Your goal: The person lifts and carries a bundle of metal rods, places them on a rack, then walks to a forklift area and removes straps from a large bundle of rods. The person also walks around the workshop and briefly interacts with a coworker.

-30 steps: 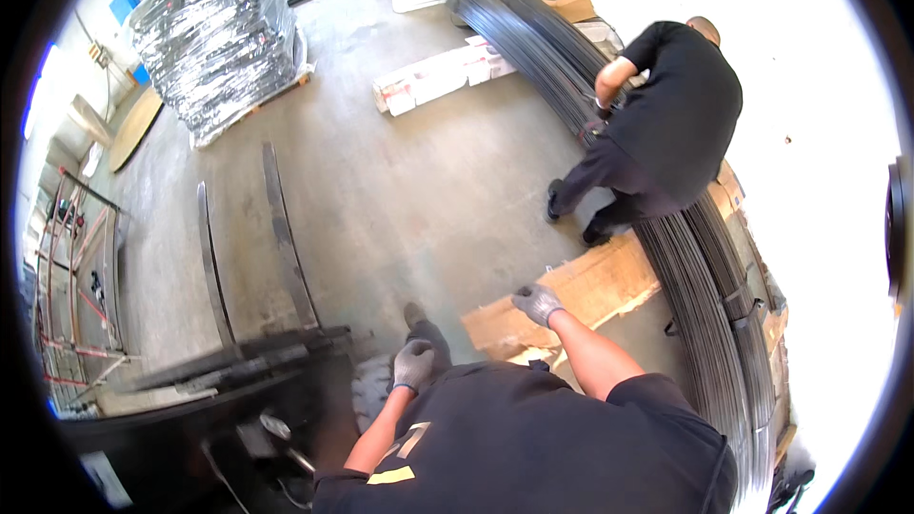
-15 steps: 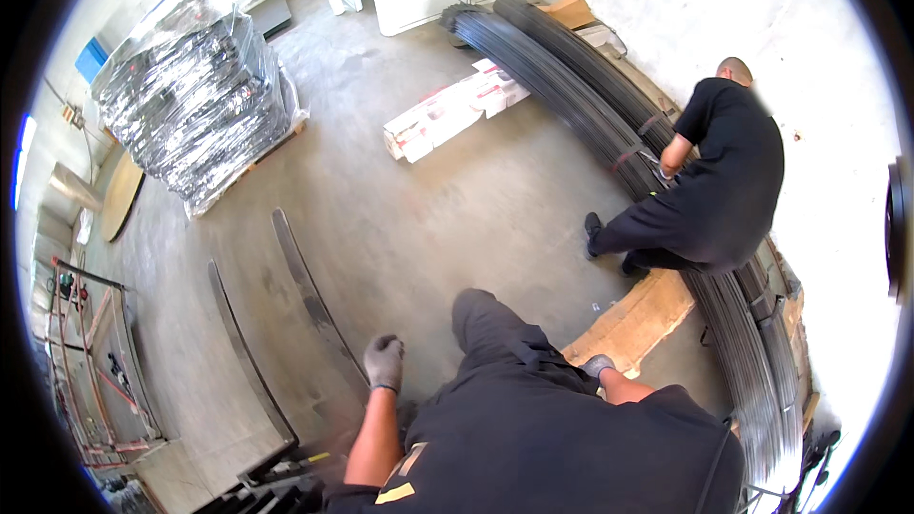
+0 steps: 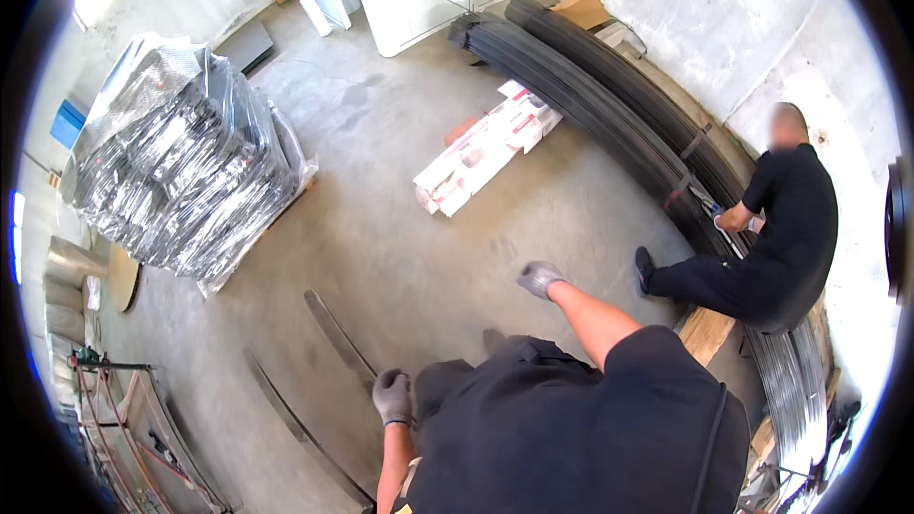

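My left hand [image 3: 392, 397], in a grey glove, hangs beside my body with its fingers curled and nothing seen in them. In the view it lies against the near end of a long dark flat strip [image 3: 335, 331]; whether they touch I cannot tell. Further left runs a second dark curved strip [image 3: 276, 398]. My right hand [image 3: 540, 279], also gloved, is held out in front over the concrete floor, fingers curled in and holding nothing visible. Nearest beyond it is a long white carton [image 3: 481, 157] with reddish print, lying on the floor.
Long bundles of dark strips [image 3: 590, 109] lie along the right wall, where a co-worker [image 3: 790, 238] in black bends with hands on them. Cardboard [image 3: 706, 331] lies by that person's feet. A film-wrapped pallet load [image 3: 181, 167] stands left, a metal frame rack [image 3: 143, 438] nearer.
My right hand has swung forward from beside my body, out over the floor. My left hand has drawn back closer to me. The view has shifted; the co-worker's upper body has turned.
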A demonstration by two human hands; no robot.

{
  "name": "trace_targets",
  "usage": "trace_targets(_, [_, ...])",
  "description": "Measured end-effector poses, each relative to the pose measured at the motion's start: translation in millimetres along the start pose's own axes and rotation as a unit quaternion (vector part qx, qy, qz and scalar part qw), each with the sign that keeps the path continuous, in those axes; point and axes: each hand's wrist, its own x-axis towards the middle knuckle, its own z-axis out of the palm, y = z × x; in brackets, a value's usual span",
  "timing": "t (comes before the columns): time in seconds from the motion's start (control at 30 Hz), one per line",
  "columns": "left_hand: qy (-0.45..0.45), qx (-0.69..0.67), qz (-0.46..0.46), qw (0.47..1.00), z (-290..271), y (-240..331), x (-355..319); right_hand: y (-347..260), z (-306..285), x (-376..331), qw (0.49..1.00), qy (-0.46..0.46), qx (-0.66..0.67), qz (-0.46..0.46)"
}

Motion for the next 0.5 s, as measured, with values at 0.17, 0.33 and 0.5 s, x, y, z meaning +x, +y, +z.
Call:
trace_targets(0.17, [0.029, -0.118, -0.094, 0.988, 2, 71, 134, -166, -67, 76, 0.992, 0.036, 0.103, -0.057])
trace_targets(0.33, [-0.089, 0.05, -0.051, 0.993, -7, 128, 303, -221, -56, 157, 0.992, 0.026, 0.122, 0.0])
trace_targets(0.5, [-0.083, 0.048, 0.015, 0.995, -40, 251, 480, -147, 33, 202, 0.986, -0.008, -0.033, 0.165])
